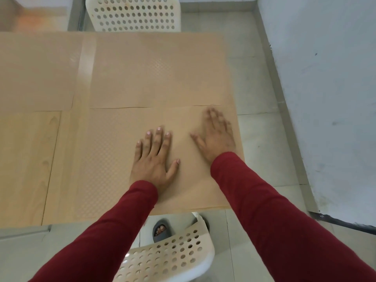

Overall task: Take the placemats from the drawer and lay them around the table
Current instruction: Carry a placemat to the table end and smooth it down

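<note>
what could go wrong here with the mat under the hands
1. The near placemat reaches right up to the table's right edge, and the right hand pressing flat there could push it over the side.
2. Its far edge meets the far placemat at a slightly lifted seam, so sliding it forward may overlap or buckle them.
3. The left hand, also flat, could skew the mat if the hands press unevenly.

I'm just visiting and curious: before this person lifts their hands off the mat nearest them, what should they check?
1. Near tan textured placemat lies flat: ok.
2. Left hand open on it: ok.
3. Right hand open on it: ok, though blurred.
4. Near mat within the light wooden table edge: cannot tell.
5. Far tan placemat faces the white perforated plastic chair: ok.
6. Left tan placemat flat: ok.
</note>
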